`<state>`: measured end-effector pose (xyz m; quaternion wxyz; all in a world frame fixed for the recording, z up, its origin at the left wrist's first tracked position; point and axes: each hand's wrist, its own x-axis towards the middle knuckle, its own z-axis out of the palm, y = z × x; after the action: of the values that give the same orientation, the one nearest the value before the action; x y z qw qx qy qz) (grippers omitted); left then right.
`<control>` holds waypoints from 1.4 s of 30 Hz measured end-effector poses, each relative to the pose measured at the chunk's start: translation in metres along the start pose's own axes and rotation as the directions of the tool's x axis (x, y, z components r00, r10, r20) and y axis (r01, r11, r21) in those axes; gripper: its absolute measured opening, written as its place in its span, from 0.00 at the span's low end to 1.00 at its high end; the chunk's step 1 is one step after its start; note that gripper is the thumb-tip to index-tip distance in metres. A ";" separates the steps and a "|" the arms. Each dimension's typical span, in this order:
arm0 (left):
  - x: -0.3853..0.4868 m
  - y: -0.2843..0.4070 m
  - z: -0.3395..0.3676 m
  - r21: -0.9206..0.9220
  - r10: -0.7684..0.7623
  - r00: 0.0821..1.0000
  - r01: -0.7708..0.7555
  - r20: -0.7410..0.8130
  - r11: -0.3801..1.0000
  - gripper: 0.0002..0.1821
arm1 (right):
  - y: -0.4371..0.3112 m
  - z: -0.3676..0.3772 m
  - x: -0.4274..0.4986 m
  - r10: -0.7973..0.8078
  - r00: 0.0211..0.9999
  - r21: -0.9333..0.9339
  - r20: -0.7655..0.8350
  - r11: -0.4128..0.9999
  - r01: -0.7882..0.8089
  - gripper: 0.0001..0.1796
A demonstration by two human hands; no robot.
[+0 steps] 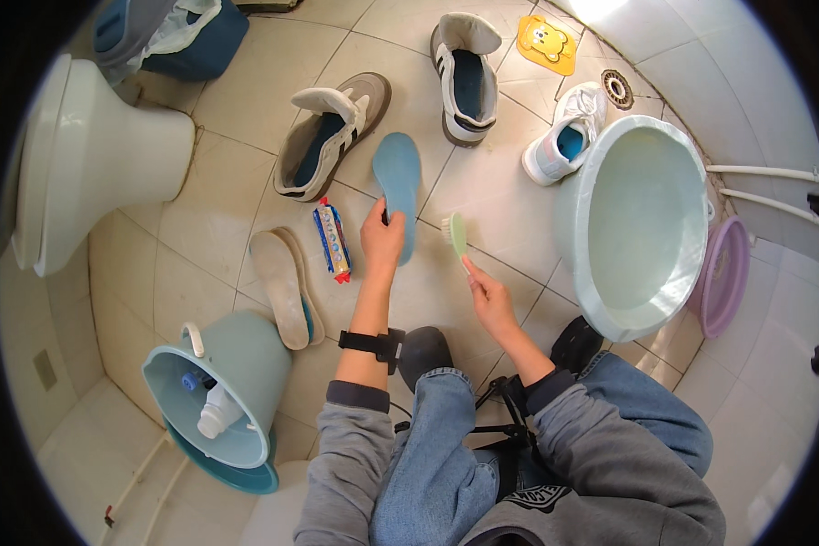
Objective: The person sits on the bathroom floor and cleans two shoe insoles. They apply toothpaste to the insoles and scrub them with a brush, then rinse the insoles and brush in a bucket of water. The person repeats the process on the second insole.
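Note:
My left hand (382, 235) grips a blue shoe insole (397, 170) by its edge, toe end pointing away from me. In my right hand (490, 297) is a green-backed scrubbing brush (457, 234), its pale bristles facing left toward the insole and apart from it. A wrapped bar of soap (332, 240) lies left of my left hand. Further left, beige insoles (280, 286) overlap on the tiles. Beyond the hands stand two white sneakers with black stripes, one at left (324, 143) and one at right (465, 89). A smaller white sneaker (565, 140) leans near the basin.
A large pale green basin (585, 273) holding water is on the right, with a purple basin (727, 280) behind it. At lower left a tipped bucket (256, 355) contains bottles. A toilet (123, 157), a blue bin (218, 44), a yellow bear mat (547, 44) and a floor drain (617, 89) lie around.

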<state>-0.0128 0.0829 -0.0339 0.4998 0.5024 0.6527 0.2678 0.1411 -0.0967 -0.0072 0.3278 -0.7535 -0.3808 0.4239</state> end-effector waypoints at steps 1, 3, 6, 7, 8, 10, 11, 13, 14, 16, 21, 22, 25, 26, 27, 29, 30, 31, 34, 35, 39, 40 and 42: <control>-0.001 0.008 -0.007 0.005 0.065 0.998 -0.065 -0.008 0.998 0.21 | 0.000 -0.001 0.003 -0.025 0.999 0.027 -0.020 0.999 0.026 0.25; -0.006 0.020 -0.011 0.268 0.338 0.940 -0.314 -0.047 0.911 0.24 | -0.001 -0.002 0.010 -0.078 0.996 0.112 -0.040 0.990 0.082 0.24; -0.029 0.023 -0.003 0.528 0.480 0.873 -0.448 0.086 0.722 0.24 | -0.002 -0.006 0.019 0.081 0.995 0.065 0.052 0.994 -0.084 0.21; -0.035 0.020 0.003 0.565 0.492 0.860 -0.476 0.138 0.674 0.25 | -0.003 -0.008 0.021 0.079 0.996 0.066 0.041 0.994 -0.082 0.22; -0.040 0.015 0.010 0.596 0.502 0.844 -0.505 0.189 0.624 0.25 | -0.003 -0.010 0.024 0.077 0.997 0.066 0.030 0.995 -0.079 0.22; -0.050 0.003 0.021 0.632 0.463 0.843 -0.520 0.273 0.574 0.25 | -0.004 -0.014 0.027 0.026 0.999 0.062 -0.022 0.998 -0.025 0.22; -0.054 -0.002 0.026 0.656 0.391 0.858 -0.510 0.335 0.557 0.25 | -0.004 -0.015 0.027 -0.021 0.998 0.057 -0.061 0.998 0.024 0.22; -0.062 -0.010 0.034 0.650 0.430 0.832 -0.547 0.352 0.527 0.27 | -0.004 -0.018 0.024 -0.038 0.995 0.031 -0.095 0.999 0.042 0.22; -0.066 -0.013 0.036 0.647 0.421 0.829 -0.553 0.367 0.525 0.27 | -0.004 -0.020 0.022 -0.008 0.996 0.015 -0.089 1.000 0.010 0.22; -0.075 -0.017 0.035 0.617 0.428 0.818 -0.572 0.384 0.541 0.27 | -0.006 -0.021 0.017 -0.090 0.994 -0.105 -0.061 0.991 0.083 0.24; -0.088 -0.028 0.025 0.568 0.585 0.722 -0.674 0.371 0.472 0.24 | -0.021 -0.017 0.043 -0.043 0.962 -0.676 0.270 0.703 0.221 0.30; -0.088 -0.029 0.025 0.572 0.571 0.728 -0.669 0.379 0.474 0.24 | -0.025 -0.014 0.060 -0.167 0.961 -0.687 0.219 0.673 0.273 0.30; -0.089 -0.032 0.025 0.581 0.543 0.739 -0.662 0.400 0.473 0.24 | -0.037 -0.001 0.114 -0.271 0.955 -0.714 0.122 0.644 0.274 0.29; -0.088 -0.033 0.026 0.585 0.544 0.739 -0.661 0.397 0.470 0.24 | -0.038 0.003 0.121 -0.230 0.966 -0.707 0.120 0.663 0.246 0.29; -0.087 -0.033 0.026 0.590 0.538 0.742 -0.657 0.400 0.468 0.23 | -0.038 0.006 0.123 -0.230 0.968 -0.700 0.097 0.676 0.230 0.28; -0.087 -0.033 0.027 0.586 0.556 0.741 -0.655 0.376 0.477 0.23 | -0.034 0.009 0.107 -0.230 0.966 -0.699 0.116 0.672 0.244 0.29; -0.088 -0.034 0.027 0.584 0.558 0.744 -0.651 0.367 0.485 0.23 | -0.029 0.007 0.082 -0.246 0.958 -0.699 0.145 0.660 0.275 0.30; -0.088 -0.035 0.027 0.585 0.534 0.756 -0.643 0.379 0.495 0.23 | -0.024 0.004 0.055 -0.198 0.956 -0.695 0.217 0.657 0.294 0.31; -0.091 -0.040 0.029 0.599 0.474 0.783 -0.617 0.403 0.510 0.23 | -0.018 -0.008 0.027 -0.123 0.949 -0.686 0.292 0.664 0.297 0.32; -0.092 -0.041 0.029 0.597 0.498 0.775 -0.624 0.390 0.504 0.23 | -0.019 -0.010 0.030 -0.026 0.949 -0.710 0.315 0.657 0.253 0.33; -0.091 -0.041 0.028 0.600 0.508 0.759 -0.642 0.408 0.477 0.26 | -0.037 -0.003 0.120 -0.185 0.963 -0.723 0.197 0.636 0.270 0.30; -0.090 -0.040 0.027 0.597 0.504 0.758 -0.644 0.414 0.479 0.26 | -0.041 0.002 0.127 -0.236 0.960 -0.713 0.148 0.647 0.269 0.29; -0.089 -0.039 0.027 0.596 0.507 0.758 -0.643 0.410 0.480 0.26 | -0.044 0.009 0.123 -0.284 0.956 -0.717 0.079 0.650 0.252 0.29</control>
<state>-0.0036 -0.0175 -0.0426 0.2034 0.8647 0.4479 0.1021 0.1632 0.0317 -0.0225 0.0727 -0.7649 -0.6164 0.1720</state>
